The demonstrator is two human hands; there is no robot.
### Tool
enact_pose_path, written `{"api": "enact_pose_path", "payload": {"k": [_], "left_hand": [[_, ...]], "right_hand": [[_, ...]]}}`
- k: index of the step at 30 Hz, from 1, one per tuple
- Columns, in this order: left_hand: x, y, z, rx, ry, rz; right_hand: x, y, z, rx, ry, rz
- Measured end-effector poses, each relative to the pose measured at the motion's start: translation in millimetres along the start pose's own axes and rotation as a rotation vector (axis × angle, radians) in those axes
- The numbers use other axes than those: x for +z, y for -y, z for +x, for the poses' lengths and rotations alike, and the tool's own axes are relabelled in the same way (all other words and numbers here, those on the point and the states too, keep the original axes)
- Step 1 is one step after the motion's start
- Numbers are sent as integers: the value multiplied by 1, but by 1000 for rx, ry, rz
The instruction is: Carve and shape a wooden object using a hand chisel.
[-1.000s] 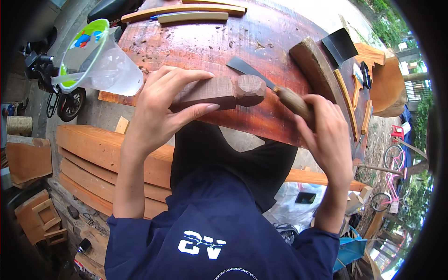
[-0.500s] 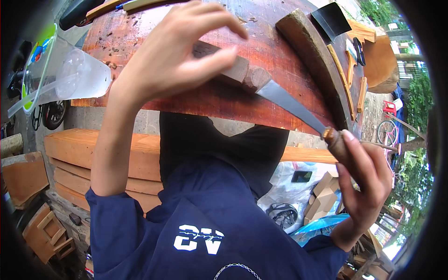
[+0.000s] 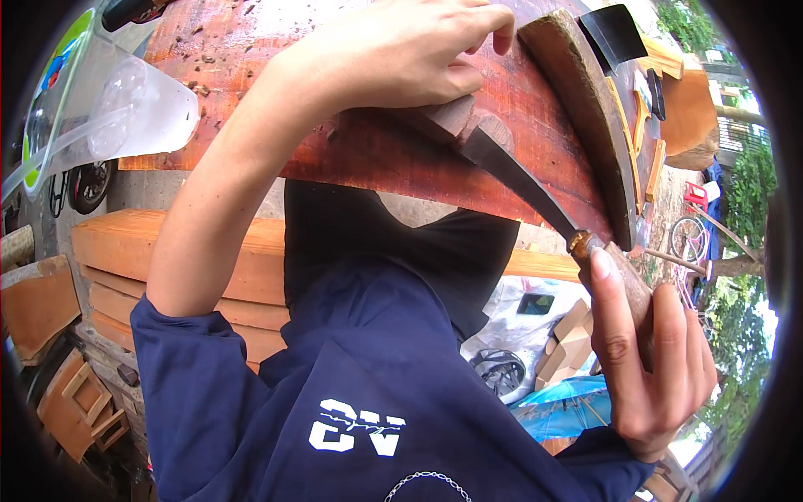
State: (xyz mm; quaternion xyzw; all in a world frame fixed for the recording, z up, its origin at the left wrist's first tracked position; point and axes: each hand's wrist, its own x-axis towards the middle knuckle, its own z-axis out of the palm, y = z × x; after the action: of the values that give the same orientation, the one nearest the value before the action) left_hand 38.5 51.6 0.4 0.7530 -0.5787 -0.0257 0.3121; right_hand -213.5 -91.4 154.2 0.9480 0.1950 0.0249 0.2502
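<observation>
My right hand (image 3: 652, 368) is wrapped around the wooden handle of a chisel (image 3: 527, 184), the index finger stretched along it. The chisel's flat steel blade points up and left, its tip at the carved end of a dark brown wood block (image 3: 443, 120). That block lies on the reddish wooden table (image 3: 351, 151) near its front edge. My left hand (image 3: 418, 58) is over the block and hides much of it. Its index finger hooks down, apart from the thumb, with nothing visible between them; the other fingers are partly hidden.
A curved dark wooden piece (image 3: 585, 117) lies on the table at right, beside a black metal blade (image 3: 613, 38) and wooden-handled tools. A clear plastic cup with a straw (image 3: 159, 117) is at left. Stacked planks (image 3: 167, 255) and a blue umbrella (image 3: 569, 406) are below the table edge.
My left hand has moved right along the block, and its fingers have curled. My right hand has shifted slightly lower, and the chisel blade has turned, now looking darker.
</observation>
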Motion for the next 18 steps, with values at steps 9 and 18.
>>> {"api": "enact_pose_path", "payload": {"k": [9,18], "left_hand": [[12,7,1,145,-171,41],[10,11,-2,141,-158,49]], "right_hand": [[6,-1,-7,-28,64,26],[54,-23,-23,484,179,928]]}}
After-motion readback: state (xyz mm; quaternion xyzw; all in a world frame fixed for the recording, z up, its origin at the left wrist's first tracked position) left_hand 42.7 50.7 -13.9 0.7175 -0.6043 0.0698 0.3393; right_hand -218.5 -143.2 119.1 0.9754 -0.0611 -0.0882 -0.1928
